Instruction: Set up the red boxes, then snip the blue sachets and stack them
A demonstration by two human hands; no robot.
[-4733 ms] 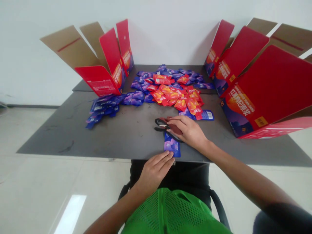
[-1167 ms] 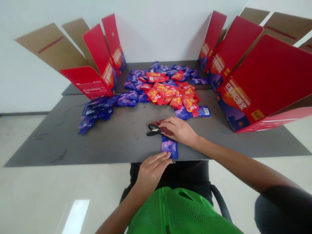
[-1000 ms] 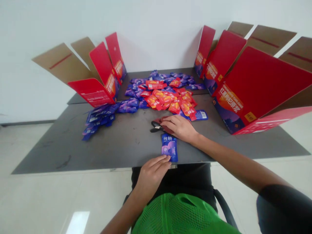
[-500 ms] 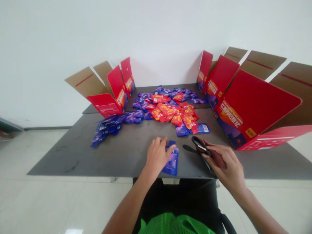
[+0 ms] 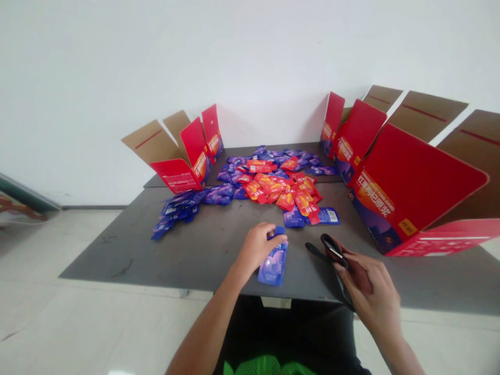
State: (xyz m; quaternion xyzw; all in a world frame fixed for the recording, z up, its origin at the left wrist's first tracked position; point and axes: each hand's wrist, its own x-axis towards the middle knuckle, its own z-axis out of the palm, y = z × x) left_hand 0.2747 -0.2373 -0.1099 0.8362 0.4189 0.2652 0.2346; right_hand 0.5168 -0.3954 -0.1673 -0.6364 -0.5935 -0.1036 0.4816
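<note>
**Pouch under my left hand, scissors (image 5: 330, 249) in my right**

The blue pouch (image 5: 273, 268) lies on the tabletop (image 5: 109, 255) between my hands, close to the near edge, its length pointing away from me. My left hand (image 5: 255, 249) is closed over its far end with the fingers curled down, a hold that seems meant to stop it sliding. My right hand (image 5: 371, 284) is half closed around the scissors, just to the right of the pouch and not touching it. A black loop of the handle shows beyond my fingers; keeping them off to the side leaves the pouch uncovered.

Straight ahead of my hands, red sachets (image 5: 287, 200) lie heaped over blue sachets (image 5: 242, 177), with more blue sachets (image 5: 175, 213) spread ahead and left of my left hand. Red cartons (image 5: 414, 192) stand opened beyond my right hand, and others (image 5: 179, 174) beyond my left, their flaps up, flanking the heap.
</note>
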